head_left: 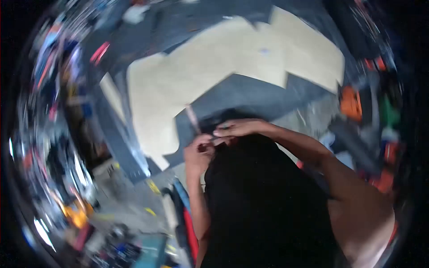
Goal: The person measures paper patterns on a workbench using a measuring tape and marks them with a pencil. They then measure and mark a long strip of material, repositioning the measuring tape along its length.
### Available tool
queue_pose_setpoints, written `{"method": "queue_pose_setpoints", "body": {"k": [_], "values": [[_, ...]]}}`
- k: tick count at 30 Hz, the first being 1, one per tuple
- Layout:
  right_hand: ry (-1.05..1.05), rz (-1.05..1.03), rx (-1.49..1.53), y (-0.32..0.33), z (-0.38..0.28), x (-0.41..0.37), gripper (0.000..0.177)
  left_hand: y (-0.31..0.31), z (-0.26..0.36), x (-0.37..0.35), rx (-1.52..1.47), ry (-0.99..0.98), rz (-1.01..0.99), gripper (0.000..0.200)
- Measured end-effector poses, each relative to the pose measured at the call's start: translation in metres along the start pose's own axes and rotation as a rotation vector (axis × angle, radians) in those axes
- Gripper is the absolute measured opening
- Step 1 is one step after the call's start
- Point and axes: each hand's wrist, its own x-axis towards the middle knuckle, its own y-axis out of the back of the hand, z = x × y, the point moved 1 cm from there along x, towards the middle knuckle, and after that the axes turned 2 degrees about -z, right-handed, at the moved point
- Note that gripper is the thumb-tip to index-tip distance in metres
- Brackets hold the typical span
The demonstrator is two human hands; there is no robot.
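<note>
Close together in front of my black top (pixel 268 201), both hands meet over the near edge of a dark table. My left hand (pixel 199 154) is closed, fingers curled, around a thin pale pinkish strip (pixel 192 117) that sticks up toward the table. Blur hides what kind of strip it is. My right hand (pixel 239 128) reaches in from the right with its fingertips pinched beside the left hand's fingers; what lies between them is too small to make out. Beyond the hands, large cream pattern-like sheets (pixel 201 58) lie flat on the dark surface.
A narrow cream piece (pixel 112 98) and a red object (pixel 99 53) lie toward the table's left. An orange item (pixel 351 103) is among clutter at the right. Rolls of coloured material (pixel 183 214) stand below left, near a teal surface (pixel 150 250). The surroundings are blurred.
</note>
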Motion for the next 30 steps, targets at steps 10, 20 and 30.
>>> {"method": "queue_pose_setpoints", "body": {"k": [10,20,30], "values": [[0.330,0.743,-0.045,-0.014,0.112,-0.075,0.030,0.005,0.002,0.087,0.252,0.198,-0.418,0.028],[0.162,0.783,0.246,-0.011,0.153,-0.152,0.020,-0.013,0.030,0.124,0.389,0.073,-0.324,0.027],[0.274,0.833,-0.113,0.074,0.159,-0.245,0.010,0.017,-0.029,0.082,0.547,0.128,-0.081,0.028]]}}
